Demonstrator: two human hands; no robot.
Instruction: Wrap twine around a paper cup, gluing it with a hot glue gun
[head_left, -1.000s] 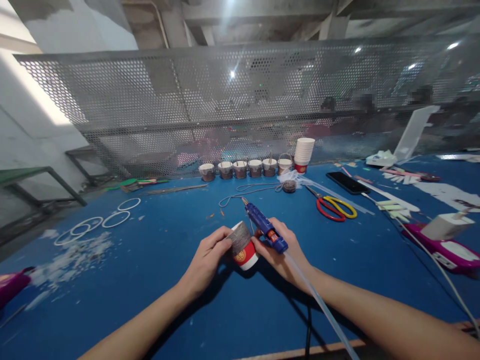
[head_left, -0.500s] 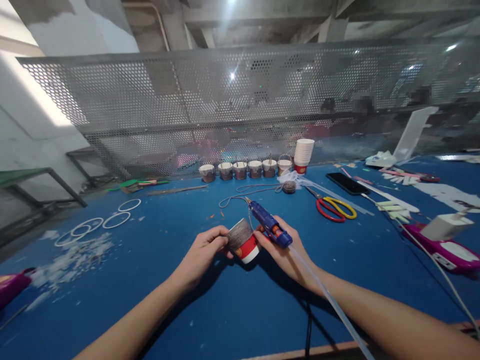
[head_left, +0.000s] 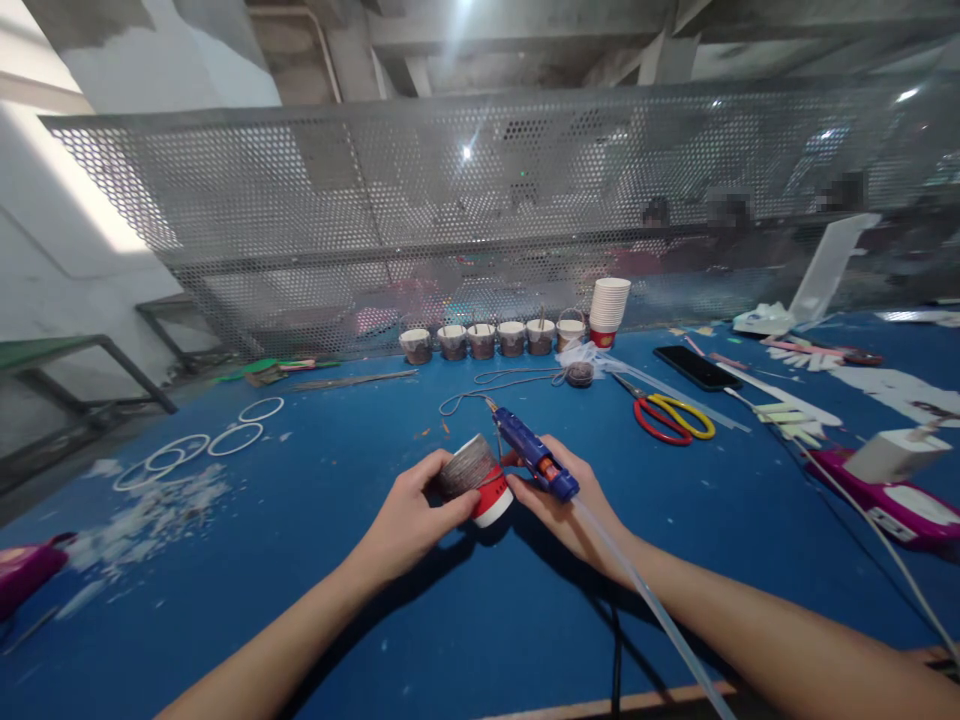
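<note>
Head camera: the left hand [head_left: 411,512] pinches a twine-wrapped cup [head_left: 471,467] over the table [head_left: 450,630], thumb now across its red band [head_left: 494,493], the cup turned, apparently presenting a new side to the right hand [head_left: 590,512], curled around a glue gun [head_left: 528,444].

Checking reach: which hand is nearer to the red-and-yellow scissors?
Right. The right hand, holding the blue glue gun, is to the left of the scissors and closer to the camera; the left hand, gripping the cord-wrapped cup, is farther left.
</note>
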